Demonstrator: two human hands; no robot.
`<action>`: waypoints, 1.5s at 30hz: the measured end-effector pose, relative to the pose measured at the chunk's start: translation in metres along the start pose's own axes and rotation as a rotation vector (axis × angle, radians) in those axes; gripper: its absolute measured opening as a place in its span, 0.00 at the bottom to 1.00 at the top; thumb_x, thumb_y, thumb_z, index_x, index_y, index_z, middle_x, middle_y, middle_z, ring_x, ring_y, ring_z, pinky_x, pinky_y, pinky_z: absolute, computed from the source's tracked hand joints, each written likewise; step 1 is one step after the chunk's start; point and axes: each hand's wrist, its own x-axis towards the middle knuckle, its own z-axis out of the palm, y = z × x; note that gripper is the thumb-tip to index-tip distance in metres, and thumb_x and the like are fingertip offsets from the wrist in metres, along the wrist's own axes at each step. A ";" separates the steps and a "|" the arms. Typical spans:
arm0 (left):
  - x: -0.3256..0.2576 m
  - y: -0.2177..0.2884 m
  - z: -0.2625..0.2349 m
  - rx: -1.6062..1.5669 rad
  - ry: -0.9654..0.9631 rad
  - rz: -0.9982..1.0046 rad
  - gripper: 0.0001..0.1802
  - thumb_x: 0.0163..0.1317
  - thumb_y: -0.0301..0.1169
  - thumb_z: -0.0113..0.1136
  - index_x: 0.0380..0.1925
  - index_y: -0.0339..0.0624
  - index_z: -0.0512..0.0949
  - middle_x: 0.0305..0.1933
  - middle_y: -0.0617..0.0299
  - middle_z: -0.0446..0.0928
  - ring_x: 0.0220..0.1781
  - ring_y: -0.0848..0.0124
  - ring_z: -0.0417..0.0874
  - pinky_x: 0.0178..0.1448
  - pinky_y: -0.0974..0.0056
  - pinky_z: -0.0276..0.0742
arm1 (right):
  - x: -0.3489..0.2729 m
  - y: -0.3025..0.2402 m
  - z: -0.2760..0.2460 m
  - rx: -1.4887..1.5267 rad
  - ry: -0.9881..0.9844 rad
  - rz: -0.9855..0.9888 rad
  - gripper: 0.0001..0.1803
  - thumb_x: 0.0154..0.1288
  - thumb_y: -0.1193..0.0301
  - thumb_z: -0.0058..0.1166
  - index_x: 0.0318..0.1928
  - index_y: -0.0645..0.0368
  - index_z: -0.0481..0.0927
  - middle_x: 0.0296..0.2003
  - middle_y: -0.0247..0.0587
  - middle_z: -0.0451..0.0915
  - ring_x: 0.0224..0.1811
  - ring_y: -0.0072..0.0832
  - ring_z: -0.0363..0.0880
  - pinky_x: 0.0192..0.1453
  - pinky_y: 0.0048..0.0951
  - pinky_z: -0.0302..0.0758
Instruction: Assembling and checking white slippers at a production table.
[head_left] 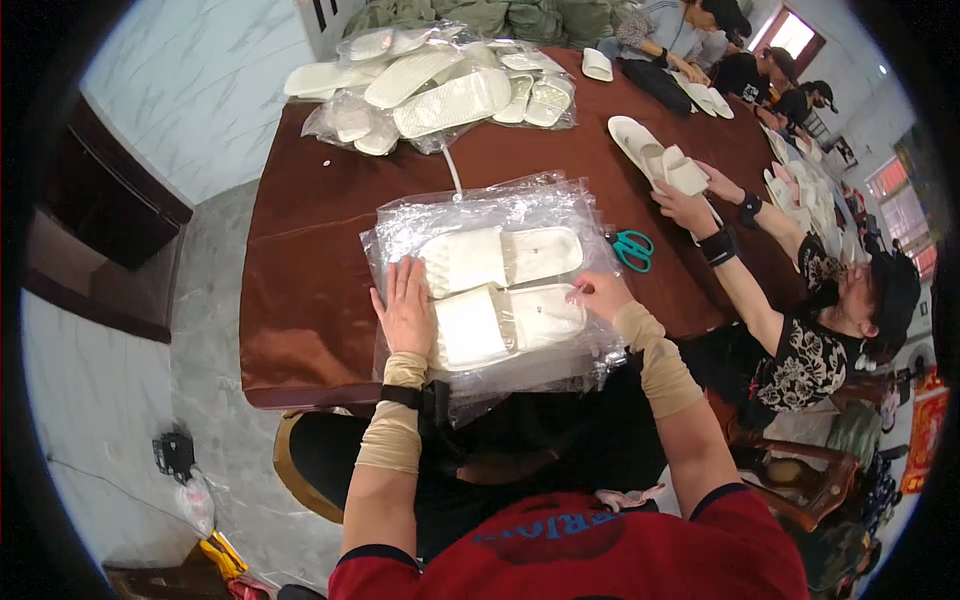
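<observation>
A pair of white open-toed slippers lies side by side in a clear plastic bag, on top of a stack of clear bags at the table's near edge. My left hand lies open on the left end of the bag, fingers stretched out by the slippers' toe straps. At the other end, my right hand is closed in a pinch on the bag's edge, beside the sole of the nearer slipper. Just beyond it are scissors with teal handles.
A heap of bagged white slippers covers the far end of the brown-clothed table. On the right, a co-worker's hands hold white slippers. More people work along the table, and another slipper lies near the heap.
</observation>
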 end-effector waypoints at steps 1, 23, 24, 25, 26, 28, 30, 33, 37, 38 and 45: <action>-0.003 -0.002 -0.003 0.005 0.002 -0.014 0.23 0.68 0.34 0.45 0.64 0.55 0.66 0.71 0.66 0.61 0.75 0.64 0.55 0.74 0.39 0.42 | -0.005 -0.010 0.002 0.059 0.027 -0.004 0.14 0.54 0.64 0.64 0.37 0.59 0.80 0.31 0.43 0.81 0.35 0.33 0.80 0.41 0.34 0.74; 0.021 0.033 0.002 -0.029 0.056 0.096 0.25 0.65 0.33 0.48 0.64 0.55 0.65 0.70 0.65 0.63 0.74 0.60 0.56 0.73 0.38 0.44 | 0.114 0.102 0.034 0.415 0.461 0.048 0.24 0.54 0.59 0.63 0.46 0.61 0.75 0.39 0.54 0.81 0.41 0.43 0.80 0.44 0.38 0.75; 0.014 0.021 0.000 -0.006 0.046 0.066 0.25 0.65 0.33 0.49 0.64 0.55 0.66 0.69 0.65 0.63 0.74 0.60 0.56 0.73 0.38 0.44 | 0.119 0.083 0.045 0.435 0.451 0.037 0.24 0.54 0.59 0.63 0.46 0.61 0.75 0.39 0.54 0.81 0.41 0.43 0.80 0.44 0.38 0.75; 0.006 0.006 -0.004 0.021 0.035 0.031 0.25 0.65 0.33 0.49 0.64 0.55 0.66 0.69 0.65 0.63 0.74 0.60 0.56 0.73 0.38 0.44 | 0.116 0.048 0.062 0.316 0.469 0.016 0.26 0.55 0.56 0.62 0.46 0.62 0.75 0.39 0.57 0.80 0.41 0.49 0.79 0.44 0.42 0.74; 0.000 -0.003 -0.008 0.041 0.019 0.003 0.25 0.65 0.33 0.48 0.64 0.56 0.66 0.70 0.65 0.62 0.74 0.61 0.56 0.73 0.39 0.44 | 0.108 0.021 0.064 0.190 0.500 -0.001 0.27 0.55 0.53 0.60 0.46 0.62 0.75 0.39 0.60 0.79 0.42 0.55 0.78 0.44 0.46 0.74; -0.001 -0.011 -0.005 0.062 0.032 -0.005 0.25 0.65 0.33 0.48 0.64 0.55 0.66 0.71 0.65 0.61 0.74 0.62 0.56 0.74 0.40 0.43 | 0.101 -0.003 0.040 0.144 0.545 0.012 0.24 0.56 0.57 0.61 0.46 0.63 0.76 0.38 0.59 0.80 0.41 0.53 0.79 0.44 0.44 0.74; -0.003 -0.012 -0.007 0.109 -0.027 -0.051 0.25 0.66 0.32 0.46 0.64 0.54 0.65 0.73 0.66 0.57 0.75 0.64 0.53 0.75 0.42 0.41 | 0.084 -0.017 0.012 0.116 0.628 -0.027 0.20 0.58 0.60 0.60 0.43 0.63 0.75 0.37 0.57 0.80 0.39 0.52 0.79 0.43 0.45 0.73; 0.007 0.003 -0.005 0.103 -0.010 -0.021 0.25 0.66 0.32 0.46 0.64 0.53 0.65 0.73 0.65 0.57 0.76 0.64 0.52 0.75 0.42 0.41 | 0.077 0.027 -0.059 0.034 0.649 0.037 0.22 0.56 0.58 0.61 0.40 0.64 0.71 0.34 0.59 0.78 0.39 0.54 0.78 0.42 0.46 0.73; 0.010 0.004 -0.008 0.120 -0.005 -0.020 0.24 0.66 0.32 0.46 0.64 0.52 0.65 0.73 0.65 0.56 0.75 0.63 0.53 0.75 0.42 0.41 | 0.078 0.056 -0.148 -0.014 0.684 0.031 0.20 0.59 0.59 0.58 0.35 0.65 0.70 0.30 0.55 0.76 0.34 0.49 0.77 0.40 0.43 0.72; 0.014 0.011 -0.005 0.106 -0.004 -0.009 0.24 0.66 0.32 0.46 0.64 0.52 0.65 0.73 0.65 0.56 0.75 0.63 0.53 0.75 0.42 0.41 | 0.081 0.080 -0.174 -0.041 0.754 -0.026 0.19 0.60 0.60 0.58 0.37 0.65 0.72 0.33 0.57 0.77 0.37 0.49 0.77 0.42 0.42 0.72; 0.013 0.015 -0.002 0.105 -0.039 -0.021 0.24 0.66 0.32 0.46 0.63 0.51 0.66 0.73 0.64 0.56 0.76 0.63 0.52 0.75 0.43 0.41 | 0.094 0.088 -0.304 -0.219 1.217 0.214 0.23 0.64 0.58 0.55 0.51 0.63 0.73 0.44 0.55 0.79 0.43 0.50 0.79 0.49 0.44 0.74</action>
